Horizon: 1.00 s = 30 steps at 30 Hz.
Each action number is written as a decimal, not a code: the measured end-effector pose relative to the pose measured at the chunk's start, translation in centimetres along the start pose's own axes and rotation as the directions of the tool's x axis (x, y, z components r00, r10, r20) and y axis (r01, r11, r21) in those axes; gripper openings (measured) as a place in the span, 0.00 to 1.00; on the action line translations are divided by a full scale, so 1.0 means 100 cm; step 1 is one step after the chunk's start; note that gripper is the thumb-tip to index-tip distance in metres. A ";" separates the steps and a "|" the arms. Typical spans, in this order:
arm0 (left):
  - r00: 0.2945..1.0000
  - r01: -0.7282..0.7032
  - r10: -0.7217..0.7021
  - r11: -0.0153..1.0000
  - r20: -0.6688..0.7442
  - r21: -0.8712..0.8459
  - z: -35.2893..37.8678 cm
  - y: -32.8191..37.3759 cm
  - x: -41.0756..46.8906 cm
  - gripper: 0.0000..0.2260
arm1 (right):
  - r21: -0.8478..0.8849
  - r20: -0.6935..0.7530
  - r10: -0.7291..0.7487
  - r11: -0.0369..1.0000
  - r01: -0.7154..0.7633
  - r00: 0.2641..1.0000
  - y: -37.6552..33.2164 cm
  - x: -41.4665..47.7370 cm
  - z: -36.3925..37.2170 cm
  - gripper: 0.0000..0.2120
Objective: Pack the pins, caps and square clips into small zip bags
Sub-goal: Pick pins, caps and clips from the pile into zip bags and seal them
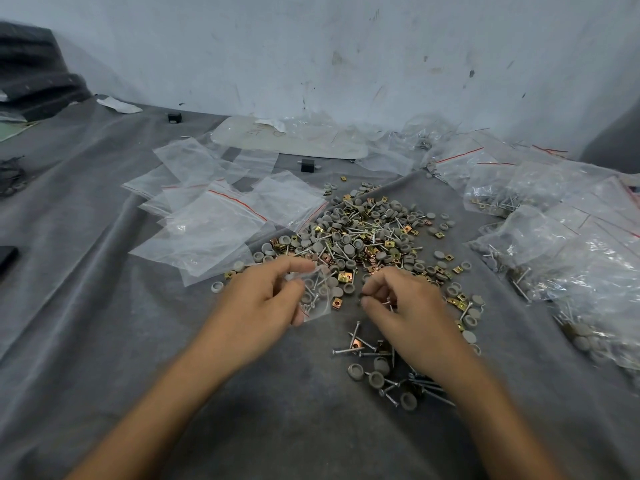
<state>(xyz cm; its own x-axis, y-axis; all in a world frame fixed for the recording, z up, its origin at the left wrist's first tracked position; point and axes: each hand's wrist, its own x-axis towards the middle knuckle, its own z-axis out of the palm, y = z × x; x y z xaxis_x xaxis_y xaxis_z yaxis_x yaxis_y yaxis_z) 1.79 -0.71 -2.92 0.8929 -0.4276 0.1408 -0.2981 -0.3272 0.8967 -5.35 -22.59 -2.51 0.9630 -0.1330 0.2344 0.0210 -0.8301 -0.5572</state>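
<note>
At the centre of the grey cloth-covered desk point(138, 341), the left hand point(263, 299) pinches a part-filled small clear zip bag point(317, 296) beside the mixed parts heap point(363, 237). The right hand point(412, 306) pinches slim metal pins point(387, 302), seemingly bound next for the bag's mouth.

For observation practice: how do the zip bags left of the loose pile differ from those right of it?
The left bags lie flat and look empty; the right bags bulge with pins and grey caps. The left bags look smooth; the right bags are crumpled. Both are clear with red zip lines.
</note>
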 end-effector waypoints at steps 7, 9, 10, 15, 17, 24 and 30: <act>1.000 0.003 -0.003 0.999 -0.007 0.039 0.005 0.004 -0.001 0.14 | 0.461 0.027 -0.010 0.887 -0.003 1.000 -0.023 -0.004 0.013 0.07; 1.000 0.000 0.000 0.999 -0.009 0.037 0.005 0.004 -0.001 0.14 | 0.507 0.059 -0.024 0.862 -0.010 0.998 -0.027 -0.005 0.015 0.07; 1.000 -0.001 0.001 1.000 -0.013 0.031 0.005 0.004 -0.001 0.14 | 0.522 0.076 -0.035 0.853 -0.010 0.996 -0.028 -0.005 0.016 0.08; 1.000 0.005 -0.005 1.000 -0.010 0.017 0.002 0.005 -0.001 0.14 | 0.395 -0.006 -0.008 0.919 0.010 1.000 -0.020 0.000 0.010 0.10; 1.000 0.001 -0.001 1.000 -0.008 0.027 0.001 0.005 -0.001 0.14 | 0.091 0.013 -0.030 0.995 0.028 0.999 -0.013 0.001 0.010 0.09; 1.000 0.000 0.000 1.000 -0.008 0.024 0.000 0.006 -0.003 0.14 | -0.190 0.110 -0.040 0.980 0.061 0.993 -0.012 0.002 0.018 0.08; 1.000 -0.001 0.001 0.999 0.007 0.034 -0.001 0.007 -0.003 0.15 | -0.252 0.123 0.023 0.968 0.009 0.992 -0.008 0.004 0.012 0.06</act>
<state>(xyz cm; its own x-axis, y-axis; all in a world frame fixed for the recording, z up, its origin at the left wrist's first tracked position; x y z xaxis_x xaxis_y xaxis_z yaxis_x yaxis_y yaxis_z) 1.37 -0.71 -2.26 0.8902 -0.4340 0.1388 -0.3106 -0.3551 0.8817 -4.63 -21.31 -2.97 0.9889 -0.0845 0.1220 -0.0388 -0.9408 -0.3367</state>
